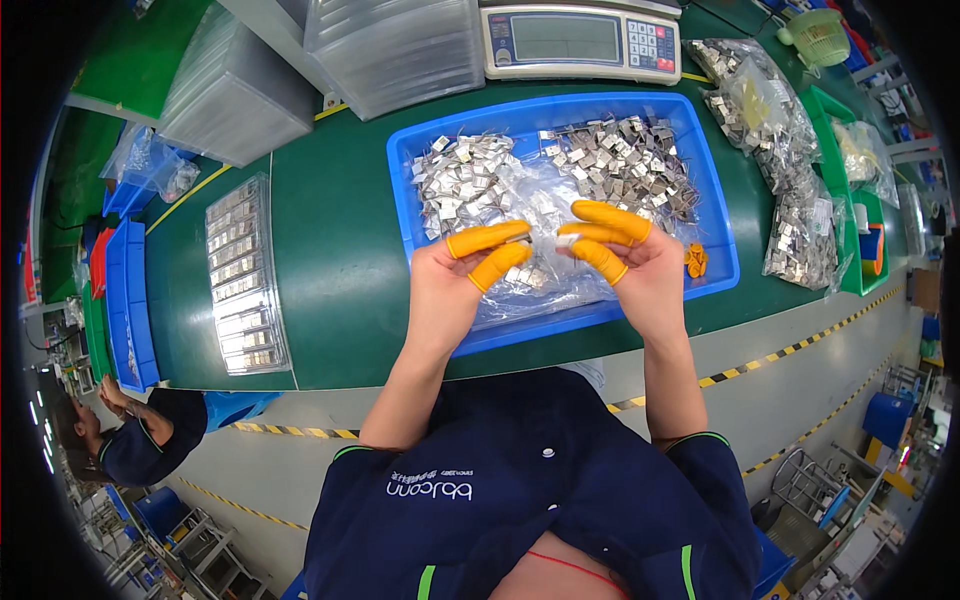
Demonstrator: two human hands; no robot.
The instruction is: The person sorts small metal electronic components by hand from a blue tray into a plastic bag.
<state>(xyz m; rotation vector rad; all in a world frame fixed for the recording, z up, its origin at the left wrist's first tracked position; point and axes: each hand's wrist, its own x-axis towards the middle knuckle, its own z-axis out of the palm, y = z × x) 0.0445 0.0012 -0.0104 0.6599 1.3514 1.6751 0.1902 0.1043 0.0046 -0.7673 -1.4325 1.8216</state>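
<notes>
The left hand [447, 290] pinches a small metal piece [519, 239] with fingers almost together. The right hand [652, 275] pinches a silver bit [568, 240] just across a little gap. I can't tell which way either is longest. Both are over the blue tray [540, 112]. Crinkly plastic [545, 200] lies between two heaps of parts [465, 185]; nothing blocks the gap.

Parts [465, 185] in tray [714, 190]; scale [580, 45] behind, bags [800, 225] right.

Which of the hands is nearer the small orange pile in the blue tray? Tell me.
Right. The right hand is just left of the orange pile; the left hand is farther left, beyond the right hand.
</notes>
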